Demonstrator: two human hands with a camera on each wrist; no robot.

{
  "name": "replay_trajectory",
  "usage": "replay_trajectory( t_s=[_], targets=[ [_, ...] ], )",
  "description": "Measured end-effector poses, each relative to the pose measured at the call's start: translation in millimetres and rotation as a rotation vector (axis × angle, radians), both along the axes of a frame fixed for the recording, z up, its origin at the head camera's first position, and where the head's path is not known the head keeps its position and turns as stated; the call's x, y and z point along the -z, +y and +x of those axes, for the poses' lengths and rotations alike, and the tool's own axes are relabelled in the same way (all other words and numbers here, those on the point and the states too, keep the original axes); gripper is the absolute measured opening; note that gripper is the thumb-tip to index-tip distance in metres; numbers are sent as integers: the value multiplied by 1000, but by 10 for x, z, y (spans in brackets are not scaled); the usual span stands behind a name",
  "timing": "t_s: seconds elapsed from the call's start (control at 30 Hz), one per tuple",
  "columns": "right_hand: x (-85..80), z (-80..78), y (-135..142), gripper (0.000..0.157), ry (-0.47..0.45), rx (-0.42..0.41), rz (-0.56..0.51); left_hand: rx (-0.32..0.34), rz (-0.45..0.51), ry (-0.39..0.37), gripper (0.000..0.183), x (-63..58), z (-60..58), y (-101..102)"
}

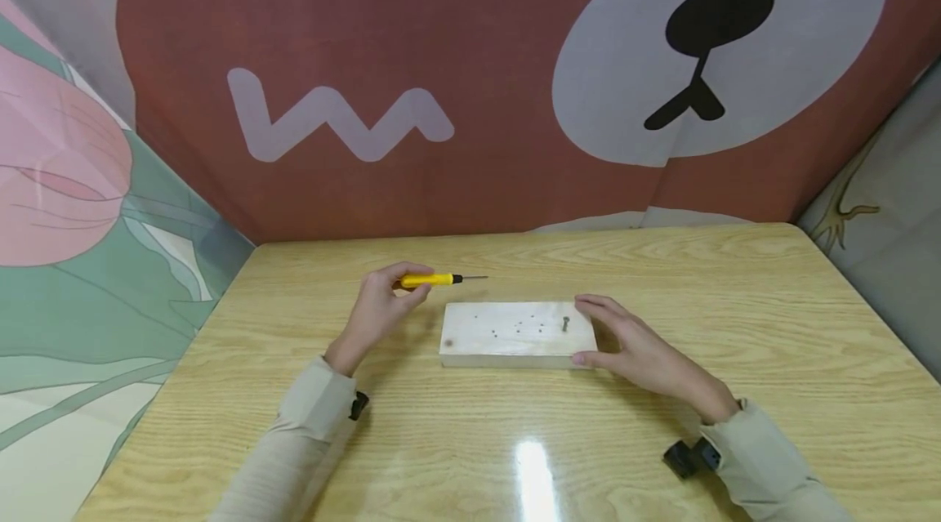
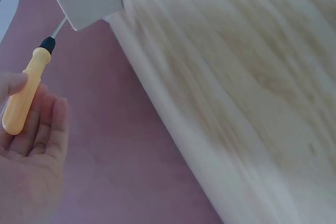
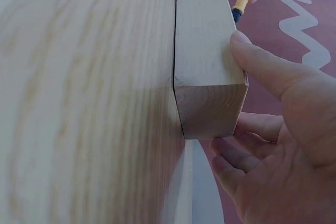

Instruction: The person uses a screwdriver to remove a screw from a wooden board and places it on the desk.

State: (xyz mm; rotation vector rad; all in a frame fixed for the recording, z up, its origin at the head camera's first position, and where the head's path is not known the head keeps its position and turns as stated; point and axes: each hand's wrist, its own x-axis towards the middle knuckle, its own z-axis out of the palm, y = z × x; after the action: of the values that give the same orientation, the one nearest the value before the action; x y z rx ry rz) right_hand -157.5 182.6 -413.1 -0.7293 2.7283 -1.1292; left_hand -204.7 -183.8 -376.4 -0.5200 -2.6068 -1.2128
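Note:
A yellow-handled screwdriver (image 1: 430, 280) is pinched between the thumb and fingers of my left hand (image 1: 378, 301); its thin shaft points right, above and behind the wooden block's far edge in the head view. The pale wooden block (image 1: 507, 346) lies flat on the table, with several small holes in its top and a dark knot at its left corner. Near the block's right end a screw (image 1: 565, 324) stands up out of the wood. My right hand (image 1: 647, 350) grips that right end, thumb at the near side and fingers at the far side, also seen in the right wrist view.
The wood-grain table (image 1: 470, 440) extends around the block on all sides. Behind its far edge hangs a brown cloth (image 1: 500, 187) with a cartoon print, and a flower-patterned cloth (image 1: 59, 179) hangs at the left.

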Motion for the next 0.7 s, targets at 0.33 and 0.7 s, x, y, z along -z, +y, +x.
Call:
replay_trajectory(
  t_s=[0.33, 0.7],
  targets=[
    [-16, 13, 5, 81, -4, -3, 0, 23, 47, 28, 20, -45, 41, 98],
    [-8, 1, 7, 81, -3, -7, 4, 52, 101, 83, 18, -76, 80, 214]
  ],
)
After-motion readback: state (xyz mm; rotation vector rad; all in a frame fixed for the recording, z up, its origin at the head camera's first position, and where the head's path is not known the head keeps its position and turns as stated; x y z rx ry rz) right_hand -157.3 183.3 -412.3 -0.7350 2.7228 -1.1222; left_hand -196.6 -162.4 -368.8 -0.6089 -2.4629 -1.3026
